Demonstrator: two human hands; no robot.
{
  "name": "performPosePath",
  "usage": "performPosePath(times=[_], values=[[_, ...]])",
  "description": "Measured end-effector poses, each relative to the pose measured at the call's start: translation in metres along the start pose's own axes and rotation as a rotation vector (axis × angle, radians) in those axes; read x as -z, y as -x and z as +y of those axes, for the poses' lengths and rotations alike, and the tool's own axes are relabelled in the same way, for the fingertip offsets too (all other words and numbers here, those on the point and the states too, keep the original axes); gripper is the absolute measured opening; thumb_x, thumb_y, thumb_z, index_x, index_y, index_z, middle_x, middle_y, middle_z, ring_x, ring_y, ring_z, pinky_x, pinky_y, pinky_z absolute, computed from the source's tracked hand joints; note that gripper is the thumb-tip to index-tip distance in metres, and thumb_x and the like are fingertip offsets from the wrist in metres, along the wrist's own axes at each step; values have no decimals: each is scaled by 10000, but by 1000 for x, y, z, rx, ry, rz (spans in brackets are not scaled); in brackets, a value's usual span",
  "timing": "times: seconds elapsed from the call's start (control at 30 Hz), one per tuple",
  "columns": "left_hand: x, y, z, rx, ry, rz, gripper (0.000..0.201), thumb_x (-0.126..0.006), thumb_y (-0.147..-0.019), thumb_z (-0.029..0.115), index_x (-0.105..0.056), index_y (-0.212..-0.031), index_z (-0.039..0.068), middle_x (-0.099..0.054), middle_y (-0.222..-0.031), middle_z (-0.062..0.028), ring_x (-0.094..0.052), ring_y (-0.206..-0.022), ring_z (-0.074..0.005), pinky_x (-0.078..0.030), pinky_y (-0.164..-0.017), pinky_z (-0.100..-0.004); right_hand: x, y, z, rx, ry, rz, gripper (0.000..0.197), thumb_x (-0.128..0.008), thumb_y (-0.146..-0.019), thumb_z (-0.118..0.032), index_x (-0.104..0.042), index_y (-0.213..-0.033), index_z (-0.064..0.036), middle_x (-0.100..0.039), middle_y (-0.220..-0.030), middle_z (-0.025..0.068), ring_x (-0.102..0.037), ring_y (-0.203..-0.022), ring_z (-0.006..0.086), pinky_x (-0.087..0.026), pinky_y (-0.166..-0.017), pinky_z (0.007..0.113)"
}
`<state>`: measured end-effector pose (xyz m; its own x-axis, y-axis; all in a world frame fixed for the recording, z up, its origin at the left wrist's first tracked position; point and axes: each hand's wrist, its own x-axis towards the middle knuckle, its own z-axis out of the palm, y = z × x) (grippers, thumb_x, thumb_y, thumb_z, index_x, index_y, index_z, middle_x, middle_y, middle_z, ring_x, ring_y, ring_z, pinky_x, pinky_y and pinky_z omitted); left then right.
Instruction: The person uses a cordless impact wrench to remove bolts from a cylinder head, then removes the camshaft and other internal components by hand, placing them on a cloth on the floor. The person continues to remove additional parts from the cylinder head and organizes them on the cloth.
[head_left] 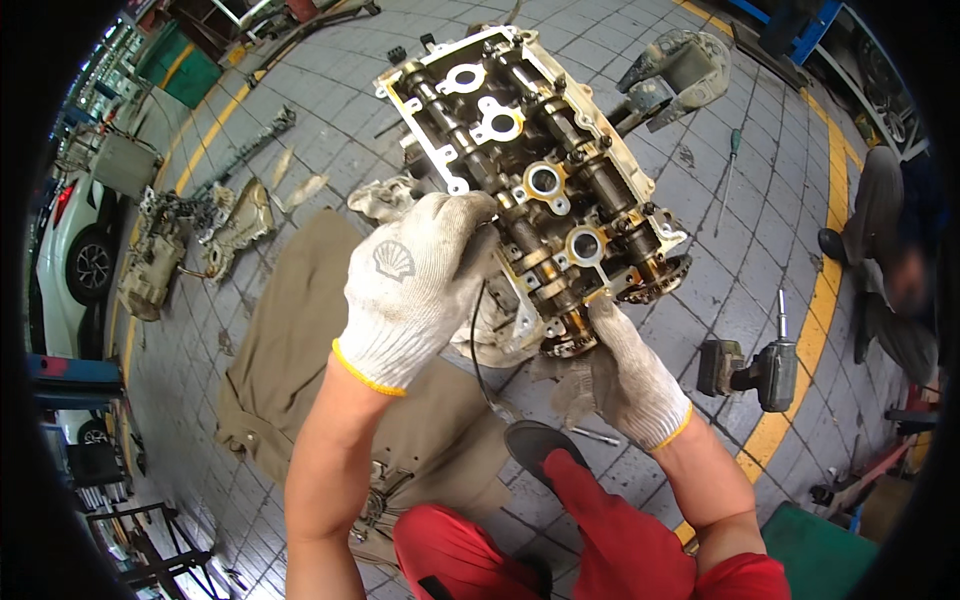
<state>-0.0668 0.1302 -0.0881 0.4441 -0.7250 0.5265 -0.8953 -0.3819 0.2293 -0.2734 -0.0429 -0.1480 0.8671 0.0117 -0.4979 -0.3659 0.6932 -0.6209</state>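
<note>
An engine cylinder head [532,195] with two camshafts stands tilted in front of me, its open top toward me. My left hand [415,265], in a white knit glove with a yellow cuff, grips its left edge; the fingertips are hidden behind the knuckles. My right hand [630,370], in a dirtier glove, holds the lower end beside a toothed sprocket [572,345], thumb on the front and fingers mostly hidden below. A second sprocket [660,283] sits to the right. Greyish cloth [495,330] shows under the near end.
A cordless impact wrench [765,375] and a screwdriver [733,165] lie to the right on grey tiles. An olive cloth [300,340] spreads at left, with greasy engine parts [155,250] beyond. A metal mount [680,75] stands far right; another person's legs [880,220] are at the right edge.
</note>
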Motion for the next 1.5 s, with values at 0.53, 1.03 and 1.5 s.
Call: performPosePath(times=[0.53, 1.03, 1.5], values=[[35, -147, -90, -550, -502, -553, 411, -803, -947, 156, -757, -1355, 134, -755, -1405, -71, -730, -1222, -349, -592, -1029, -481, -11, -13, -1, 0, -501, -165, 717, -594, -1132, -695, -586, -1621, -171, -777, -1295, 110, -791, -1073, 293, -690, -787, 519], [23, -172, -76, -634, -720, -835, 354, -715, -936, 42, -809, -1273, 95, -759, -1323, -77, -742, -1224, -299, -595, -1057, -445, -16, -26, 15, 316, -286, -150, 620, -518, -1213, -420, -520, -1641, 28, -713, -1414, 148, -717, -1184, 247, -587, -1050, 398], [31, -160, -96, -671, -616, -626, 409, -687, -946, 42, -776, -1340, 110, -746, -1413, -78, -731, -1241, -313, -587, -1075, -470, -38, 0, 9, 442, -80, 63, 399, -647, -1207, -304, -605, -1491, -27, -683, -1299, 44, -606, -1207, 155, -495, -1088, 353]])
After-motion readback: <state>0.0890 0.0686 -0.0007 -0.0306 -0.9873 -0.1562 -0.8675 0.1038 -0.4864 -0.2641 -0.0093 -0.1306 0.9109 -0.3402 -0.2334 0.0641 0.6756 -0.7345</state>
